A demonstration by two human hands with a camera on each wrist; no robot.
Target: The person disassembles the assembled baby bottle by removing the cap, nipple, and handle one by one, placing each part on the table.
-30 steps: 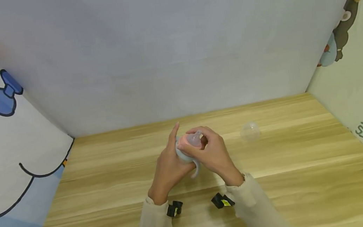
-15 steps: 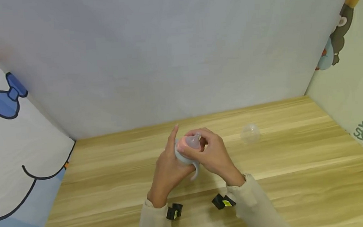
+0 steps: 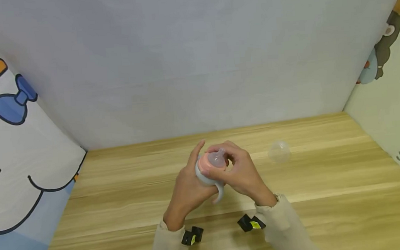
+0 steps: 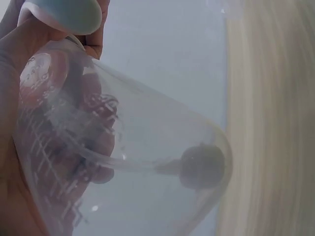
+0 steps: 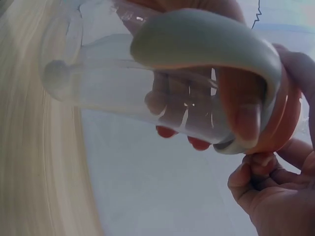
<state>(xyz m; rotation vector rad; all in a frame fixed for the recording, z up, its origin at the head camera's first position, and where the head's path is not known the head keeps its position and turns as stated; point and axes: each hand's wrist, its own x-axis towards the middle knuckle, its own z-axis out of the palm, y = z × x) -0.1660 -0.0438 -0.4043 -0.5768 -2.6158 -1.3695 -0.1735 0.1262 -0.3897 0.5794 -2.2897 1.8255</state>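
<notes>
Head view, left to right: the left hand grips the body of a baby bottle, one digit standing up clear of it. The bottle is held in front of the person, over the wood-grain surface. Its pink collar is pinched between the thumb and fingers of the right hand; a clear teat rises from the collar. A pale curved handle juts toward the person. Well to the right, a transparent dome rests on the surface, its edges faint. Only the wrist views show the clear body, with a tube inside ending in a dark weight. The left wrist view cuts off part of the body at the lower edge; embossed marks there are illegible. In the head view the body lies hidden under the hands. Long axis: tilted, teat upward and rightward in the head view, base toward the surface; whether the base touches it cannot be told.
</notes>
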